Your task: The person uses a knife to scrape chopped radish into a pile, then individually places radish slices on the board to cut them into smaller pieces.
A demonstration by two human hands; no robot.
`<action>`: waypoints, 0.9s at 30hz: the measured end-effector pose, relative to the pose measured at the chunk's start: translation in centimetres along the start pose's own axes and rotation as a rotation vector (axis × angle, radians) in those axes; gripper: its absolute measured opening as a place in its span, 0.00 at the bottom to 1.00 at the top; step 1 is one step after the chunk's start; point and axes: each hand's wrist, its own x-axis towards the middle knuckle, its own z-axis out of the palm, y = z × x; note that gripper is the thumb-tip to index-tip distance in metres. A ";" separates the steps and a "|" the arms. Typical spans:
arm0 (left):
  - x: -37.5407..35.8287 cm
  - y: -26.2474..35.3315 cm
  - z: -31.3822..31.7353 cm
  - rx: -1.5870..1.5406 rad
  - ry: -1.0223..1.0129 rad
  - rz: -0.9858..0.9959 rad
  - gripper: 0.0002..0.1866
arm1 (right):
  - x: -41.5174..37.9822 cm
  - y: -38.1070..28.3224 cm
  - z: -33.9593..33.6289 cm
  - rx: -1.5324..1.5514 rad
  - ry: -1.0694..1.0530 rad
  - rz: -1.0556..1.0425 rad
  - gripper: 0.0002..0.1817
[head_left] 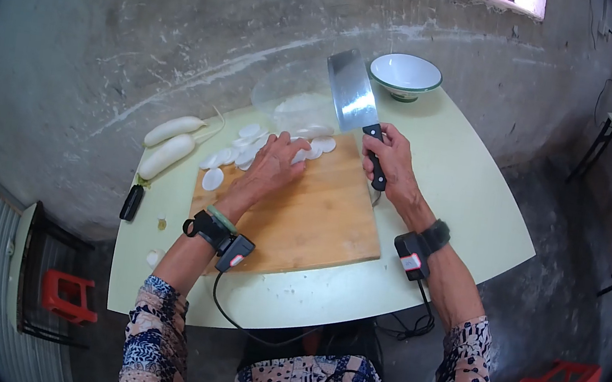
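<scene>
Beyond our right hand point(396, 166), clenched round its handle point(379, 179), the knife point(353, 93) looks blade-heavy; leftward, our left hand point(271, 165) covers white slices point(212, 179), probably slippery, best pinched edgewise; whether it grasps any, we cannot tell.

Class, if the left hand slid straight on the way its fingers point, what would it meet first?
Most likely the white slices just ahead of the left hand, near the far edge of the board. Some may be touching it; the depth there is unclear.
</scene>
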 end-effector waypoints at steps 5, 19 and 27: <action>-0.5 -0.9 0.2 -0.008 0.016 0.017 0.19 | -0.1 -0.3 -0.1 -0.019 -0.003 -0.007 0.12; 2.3 1.7 1.1 0.296 0.137 0.157 0.10 | -0.2 -0.5 0.1 -0.006 0.007 -0.016 0.11; 4.7 1.2 1.7 0.488 0.019 0.406 0.09 | -0.3 -0.7 0.1 -0.003 -0.011 -0.038 0.12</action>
